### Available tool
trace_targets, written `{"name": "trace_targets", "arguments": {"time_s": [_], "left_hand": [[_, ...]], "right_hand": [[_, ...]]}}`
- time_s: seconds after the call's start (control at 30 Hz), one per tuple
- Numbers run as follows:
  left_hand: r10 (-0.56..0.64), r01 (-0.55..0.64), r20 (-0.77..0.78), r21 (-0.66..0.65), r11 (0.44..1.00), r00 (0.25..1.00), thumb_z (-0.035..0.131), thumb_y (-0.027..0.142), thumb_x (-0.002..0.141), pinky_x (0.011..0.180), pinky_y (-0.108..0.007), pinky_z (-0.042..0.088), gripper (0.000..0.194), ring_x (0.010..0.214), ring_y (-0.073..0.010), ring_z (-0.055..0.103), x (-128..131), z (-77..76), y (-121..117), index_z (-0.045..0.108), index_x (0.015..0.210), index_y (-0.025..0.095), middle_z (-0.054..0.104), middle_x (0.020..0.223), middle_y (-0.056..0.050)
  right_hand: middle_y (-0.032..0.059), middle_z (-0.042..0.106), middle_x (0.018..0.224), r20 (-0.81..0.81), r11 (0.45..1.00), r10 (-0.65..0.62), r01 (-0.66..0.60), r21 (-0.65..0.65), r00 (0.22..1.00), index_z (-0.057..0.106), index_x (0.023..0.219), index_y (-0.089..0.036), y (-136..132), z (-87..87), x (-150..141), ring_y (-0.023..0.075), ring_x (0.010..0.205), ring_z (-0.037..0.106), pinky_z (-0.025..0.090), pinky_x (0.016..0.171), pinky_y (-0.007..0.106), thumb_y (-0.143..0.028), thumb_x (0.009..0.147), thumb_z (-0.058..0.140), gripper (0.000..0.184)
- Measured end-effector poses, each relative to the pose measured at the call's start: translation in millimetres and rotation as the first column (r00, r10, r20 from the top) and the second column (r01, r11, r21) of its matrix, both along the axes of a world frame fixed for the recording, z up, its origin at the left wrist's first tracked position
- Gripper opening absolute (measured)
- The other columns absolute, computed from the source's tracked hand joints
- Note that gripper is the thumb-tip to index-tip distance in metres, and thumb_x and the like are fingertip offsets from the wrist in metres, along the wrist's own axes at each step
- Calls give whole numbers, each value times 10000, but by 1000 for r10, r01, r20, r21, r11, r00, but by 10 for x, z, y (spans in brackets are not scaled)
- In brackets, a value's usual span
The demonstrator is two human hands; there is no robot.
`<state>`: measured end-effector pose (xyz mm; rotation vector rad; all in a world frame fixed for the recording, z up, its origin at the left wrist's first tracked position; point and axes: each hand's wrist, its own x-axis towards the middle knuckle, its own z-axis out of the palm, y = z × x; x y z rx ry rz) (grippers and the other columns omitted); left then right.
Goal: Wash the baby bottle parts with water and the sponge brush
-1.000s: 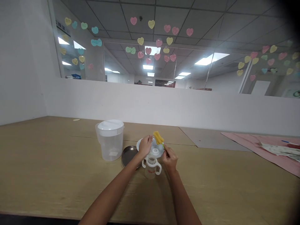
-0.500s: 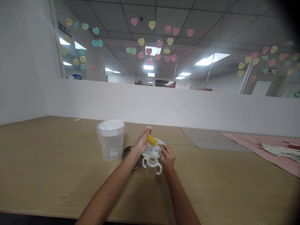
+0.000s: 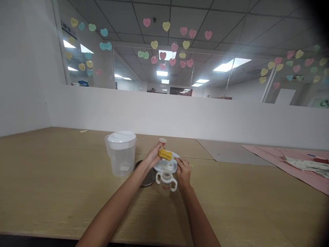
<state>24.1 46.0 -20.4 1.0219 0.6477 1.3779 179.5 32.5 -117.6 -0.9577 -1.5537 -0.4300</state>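
Note:
My left hand (image 3: 154, 154) is closed around a small clear cup-shaped piece (image 3: 162, 141), whose round pale end shows above the fingers. Beside its palm is the yellow sponge head of a brush (image 3: 166, 155). The brush's thin greenish handle end runs into my right hand (image 3: 184, 168), which pinches it. Just below the hands stands a clear baby bottle (image 3: 166, 187) with two white handles and no top on. Behind it is a white plate (image 3: 160, 167) with a white bottle collar (image 3: 170, 166) on it.
A lidded clear pitcher (image 3: 122, 156) stands on the left, near a dark round metal tray (image 3: 148, 180) partly covered by my left forearm. Far right on the table (image 3: 257, 209) lies a pink cloth (image 3: 277, 156) with papers and a pen. A white wall rises behind.
The clear piece in my left hand has tilted, so its round end faces me more. The yellow brush head has shifted slightly left and lies flatter. My right hand has moved slightly left.

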Motion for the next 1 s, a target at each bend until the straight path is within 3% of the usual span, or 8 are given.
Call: {"name": "trace_targets", "arguments": {"time_s": [0.13, 0.27, 0.33, 0.4, 0.53, 0.7, 0.83, 1.0], "left_hand": [[-93, 93, -21, -18, 996, 995, 625, 430, 655, 479, -192, 410, 343, 708, -132, 558, -94, 10, -23, 567, 897, 193, 584, 895, -42], [-190, 190, -50, -9, 982, 980, 619, 446, 659, 481, -198, 409, 370, 655, -124, 557, -78, 14, -80, 575, 921, 189, 593, 860, -39], [-112, 113, -70, 5, 994, 991, 590, 449, 681, 493, -197, 412, 354, 684, -125, 564, -77, 27, -73, 584, 931, 198, 601, 940, -51], [94, -83, -164, 72, 994, 982, 535, 448, 722, 542, -207, 427, 331, 762, -139, 577, -121, 34, -37, 600, 931, 199, 605, 1004, -65], [465, -397, -344, 251, 883, 816, 528, 417, 721, 627, -234, 429, 290, 747, -153, 589, -353, -37, 60, 638, 825, 169, 648, 854, -67], [539, -421, -491, 338, 842, 684, 651, 340, 603, 589, -249, 401, 164, 627, -178, 574, -663, -307, 88, 648, 664, 188, 639, 652, -40], [558, -412, -620, 380, 828, 552, 630, 237, 625, 596, -234, 374, 42, 624, -167, 568, -748, -562, 83, 627, 613, 197, 632, 621, -28], [527, -401, -773, 383, 832, 353, 558, 233, 725, 605, -224, 350, 92, 656, -150, 565, -766, -764, 129, 609, 696, 162, 631, 688, -43]], "right_hand": [[53, 609, 882, -94, 999, -43, 41, -19, 995, 625, 992, -200, 13, -12, 10, 164, 842, 513, 377, 752, 307, -146, 821, 354, 325], [48, 608, 885, -23, 999, -30, 30, 19, 999, 626, 997, -217, 8, -17, 8, 160, 839, 519, 375, 747, 304, -145, 817, 365, 326], [48, 608, 879, 18, 998, -44, 43, 36, 999, 633, 985, -221, 2, -18, 20, 162, 835, 520, 370, 744, 308, -133, 808, 369, 330], [52, 610, 873, 34, 996, -78, 76, 51, 996, 639, 969, -216, -4, -18, 43, 165, 831, 518, 363, 743, 312, -129, 804, 373, 325], [62, 615, 876, 8, 985, -161, 161, 62, 987, 636, 973, -199, -2, -22, 82, 168, 818, 514, 356, 741, 315, -148, 823, 379, 302], [74, 614, 863, -82, 971, -236, 238, 25, 968, 630, 991, -176, 14, -26, 90, 176, 819, 520, 368, 748, 316, -161, 841, 358, 312], [81, 610, 864, -108, 969, -243, 246, 11, 964, 630, 997, -171, 25, -34, 97, 177, 819, 521, 368, 750, 316, -171, 840, 355, 316], [84, 610, 869, -126, 969, -243, 247, 16, 962, 633, 995, -172, 44, -56, 108, 178, 826, 520, 369, 761, 321, -187, 843, 359, 313]]}}
